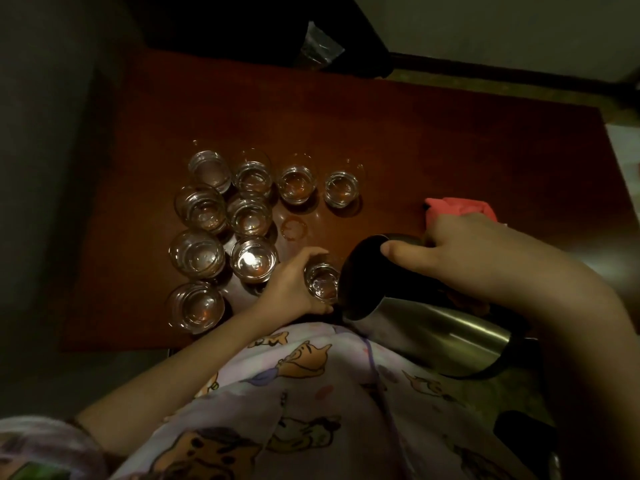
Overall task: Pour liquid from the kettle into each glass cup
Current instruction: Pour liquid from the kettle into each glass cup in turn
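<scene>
kettle point(429, 327) lies tipped almost flat at the near table edge, mouth right against the glass cup point(321, 282). right hand point(460, 258) is clamped on its top/handle area, thumb along the lid rim; left hand point(294, 285) is wrapped round the cup, steadying it on the table. risks, as i judge: small cup + wide mouth, so a fast tilt could overshoot onto fingers or lap; no stream visible, can't tell the fill level. nine other cups point(207, 207) sit clustered just left, easy to knock w/ the forearm. pink cloth point(460, 207) lies beyond the kettle. dark red-brown table point(450, 143), wet ring point(294, 228) on it, dim room, black object point(277, 29) at the far edge.
</scene>
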